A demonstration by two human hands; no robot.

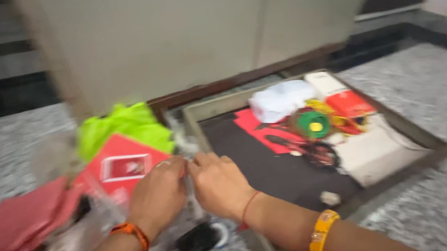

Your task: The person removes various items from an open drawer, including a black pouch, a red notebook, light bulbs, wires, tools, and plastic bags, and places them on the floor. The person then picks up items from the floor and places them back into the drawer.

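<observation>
Both hands are being held together low over a speckled stone floor (12,147), knuckles almost touching. The left hand (158,194) and right hand (219,183) are both curled, fingertips pinching something thin and pale between them (187,176); motion blur is hiding what it is, so the exact grasp cannot be told.

Just beyond the left hand, a red card box (121,167) is lying tilted, with a crumpled bright green bag (127,126) behind it. A pink-red folded cloth (11,221) is resting at far left over clear plastic wrapping (69,245).

Under the wrists a small black object (197,242) is lying on the floor.

To the right, a shallow tray (417,139) with a dark liner is holding a white bundle (279,100), a green round spool (312,123), red packets (350,102) and a white slab (375,155). A pale cabinet panel (189,23) is standing behind everything.
</observation>
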